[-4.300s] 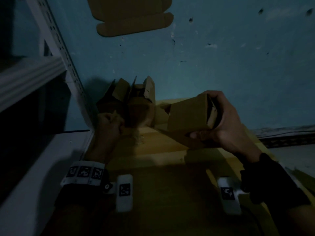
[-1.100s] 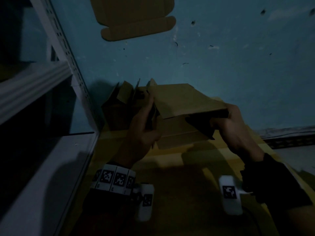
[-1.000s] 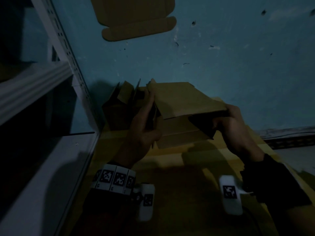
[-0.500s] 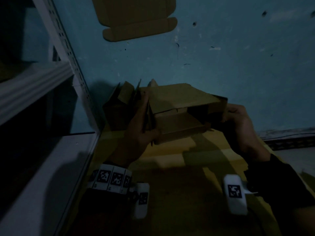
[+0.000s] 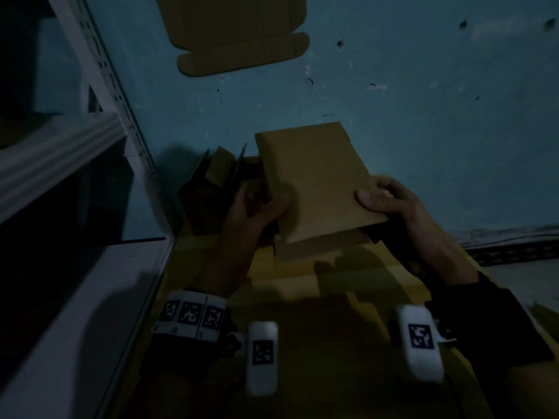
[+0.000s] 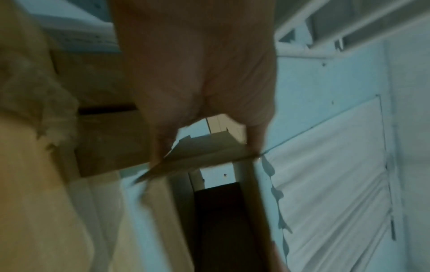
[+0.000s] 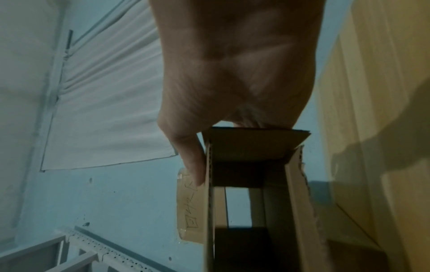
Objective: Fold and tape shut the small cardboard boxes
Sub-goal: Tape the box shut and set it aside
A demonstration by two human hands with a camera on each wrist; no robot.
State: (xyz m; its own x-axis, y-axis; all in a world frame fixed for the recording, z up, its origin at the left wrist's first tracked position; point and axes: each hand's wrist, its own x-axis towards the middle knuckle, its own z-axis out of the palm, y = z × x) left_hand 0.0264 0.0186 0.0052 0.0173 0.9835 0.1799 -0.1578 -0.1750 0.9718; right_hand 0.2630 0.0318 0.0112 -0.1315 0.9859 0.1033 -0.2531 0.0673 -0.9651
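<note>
A brown cardboard box (image 5: 314,179) is held up between both hands above the yellow table (image 5: 302,297), its broad face turned toward me. My left hand (image 5: 257,213) grips its left edge, thumb on the front face. My right hand (image 5: 384,201) grips the right edge, thumb on the front and fingers behind. In the right wrist view the box (image 7: 251,184) is open through its ends, a flap folded in near my fingers (image 7: 195,165). The left wrist view shows my left hand (image 6: 209,143) pinching a blurred cardboard edge (image 6: 200,156).
Other unfolded brown boxes (image 5: 217,189) stand at the table's back left corner against the blue wall. A flat cardboard blank (image 5: 239,34) hangs on the wall above. A white metal shelf rack (image 5: 90,140) runs along the left side.
The box has been tipped up, so its broad face now turns toward me instead of its open end. Both hands shifted along its side edges, thumbs on the front.
</note>
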